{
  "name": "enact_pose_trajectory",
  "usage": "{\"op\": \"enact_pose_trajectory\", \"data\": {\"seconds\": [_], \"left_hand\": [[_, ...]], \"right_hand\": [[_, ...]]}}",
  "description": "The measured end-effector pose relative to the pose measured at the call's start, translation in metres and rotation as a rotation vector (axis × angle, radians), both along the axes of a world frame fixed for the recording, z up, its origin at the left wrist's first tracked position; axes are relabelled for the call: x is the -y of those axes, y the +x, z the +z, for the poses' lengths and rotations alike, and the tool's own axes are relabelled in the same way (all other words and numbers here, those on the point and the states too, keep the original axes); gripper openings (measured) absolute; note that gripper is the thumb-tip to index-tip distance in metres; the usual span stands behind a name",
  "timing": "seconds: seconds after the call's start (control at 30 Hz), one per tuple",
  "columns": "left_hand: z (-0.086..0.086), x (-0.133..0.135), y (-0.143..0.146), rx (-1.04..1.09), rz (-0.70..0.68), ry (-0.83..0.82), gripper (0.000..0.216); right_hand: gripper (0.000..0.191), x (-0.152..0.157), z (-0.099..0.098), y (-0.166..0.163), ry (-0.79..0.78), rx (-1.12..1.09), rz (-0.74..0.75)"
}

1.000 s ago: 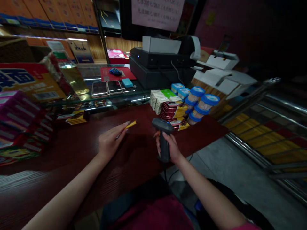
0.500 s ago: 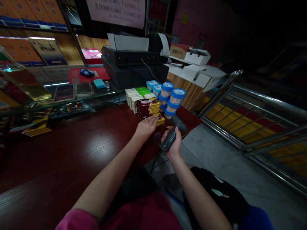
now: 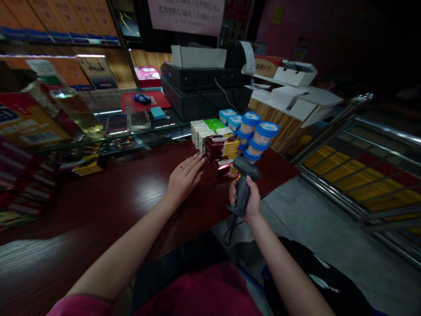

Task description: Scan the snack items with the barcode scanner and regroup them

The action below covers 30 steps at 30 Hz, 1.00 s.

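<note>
My right hand (image 3: 251, 197) is wrapped round the grip of a dark grey barcode scanner (image 3: 242, 186), its head pointing up and its cable hanging below. My left hand (image 3: 186, 175) lies over the dark red tabletop (image 3: 138, 184) with fingers stretched out and nothing in them. Its fingertips are close to stacked flat packets (image 3: 222, 151) in dark red and yellow wrappers. Behind these packets stand pale cartons (image 3: 199, 132) and a green pack (image 3: 213, 125). Several round tubs with blue lids (image 3: 265, 129) are piled to the right, partly hidden by the scanner.
A black cash drawer unit (image 3: 207, 98) stands behind the goods. A metal railing (image 3: 329, 162) runs along the right. More yellow packets (image 3: 87, 166) lie under the glass shelf at left, near a bottle of yellowish liquid (image 3: 79, 109). A blue mouse (image 3: 142, 98) rests on a red pad.
My left hand has moved left off the red and yellow packets to the bare tabletop beside them. My right hand still holds the scanner. The view has turned left.
</note>
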State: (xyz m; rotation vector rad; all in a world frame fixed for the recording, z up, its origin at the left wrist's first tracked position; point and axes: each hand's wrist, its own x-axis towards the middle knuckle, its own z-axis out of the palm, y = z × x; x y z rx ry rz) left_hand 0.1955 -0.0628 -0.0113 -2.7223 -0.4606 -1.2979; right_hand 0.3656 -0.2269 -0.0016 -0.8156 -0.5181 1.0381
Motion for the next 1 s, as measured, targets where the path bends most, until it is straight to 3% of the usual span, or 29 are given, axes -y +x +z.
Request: {"op": "enact_pose_trajectory", "data": {"seconds": [0.2,0.33,0.5,0.67,0.8,1.0], "left_hand": [[0.009,-0.063,-0.166,-0.083,0.487,-0.132,0.058],[0.011,-0.084,-0.23,-0.152,0.708,-0.245,0.062],[0.004,-0.092,-0.248,-0.126,0.917,-0.339,0.066],[-0.001,-0.101,-0.259,-0.167,1.009,-0.388,0.062],[0.005,-0.103,-0.272,-0.201,0.968,-0.328,0.049],[0.014,-0.097,-0.276,-0.226,0.887,-0.252,0.04]], "right_hand": [[0.047,-0.059,-0.001,-0.063,-0.059,0.001,0.521],[0.051,-0.114,0.001,-0.11,-0.121,-0.001,0.873],[0.049,-0.178,0.001,-0.153,-0.14,0.03,1.05],[0.05,-0.221,-0.001,-0.179,-0.105,-0.083,0.95],[0.047,-0.222,-0.002,-0.18,-0.086,-0.14,0.904],[0.031,-0.209,-0.003,-0.177,-0.069,-0.083,0.954]]}}
